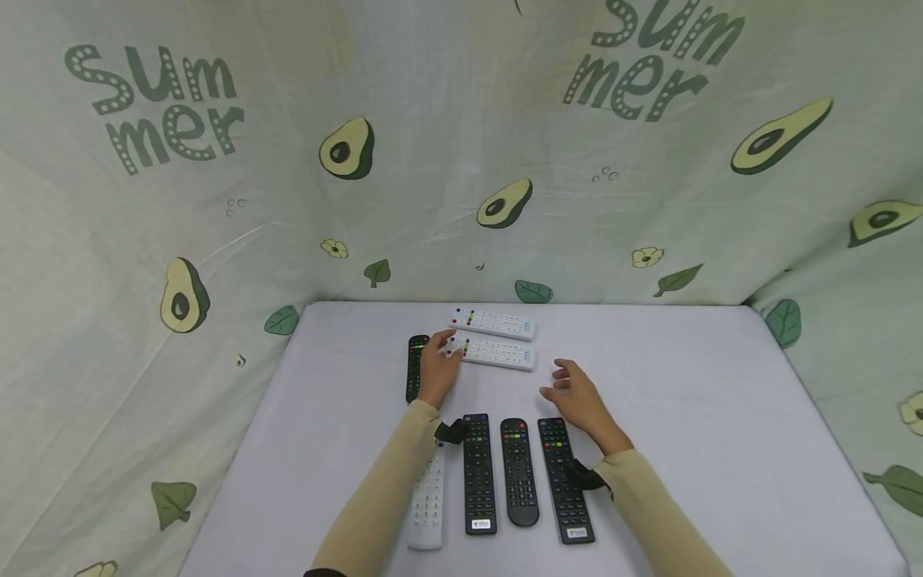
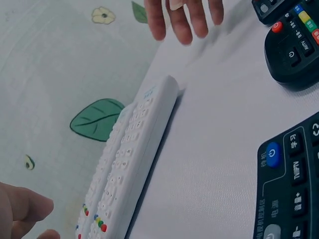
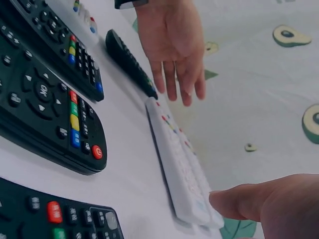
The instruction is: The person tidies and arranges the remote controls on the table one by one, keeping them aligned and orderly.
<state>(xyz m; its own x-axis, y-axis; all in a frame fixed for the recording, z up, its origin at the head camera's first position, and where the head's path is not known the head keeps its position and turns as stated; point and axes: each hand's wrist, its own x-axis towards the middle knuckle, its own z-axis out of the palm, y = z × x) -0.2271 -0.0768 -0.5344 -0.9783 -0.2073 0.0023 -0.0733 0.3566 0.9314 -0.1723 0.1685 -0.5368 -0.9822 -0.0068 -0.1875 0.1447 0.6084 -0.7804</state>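
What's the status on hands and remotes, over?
Left hand empty, near far white remotes. Right hand empty, right of them. Far-left black remote beside left hand.

On the worktop (image 1: 692, 417), a rear remote (image 1: 497, 324) lies crosswise at the far side, just behind a front remote (image 1: 501, 354). A lone remote (image 1: 413, 365) lies lengthwise to their left; the left hand (image 1: 437, 373) is between it and the front remote. Nearer, left to right, lie a first remote (image 1: 428, 509), second remote (image 1: 479, 473), third remote (image 1: 519, 473) and fourth remote (image 1: 565, 481). The right hand (image 1: 584, 403) is beyond the fourth.
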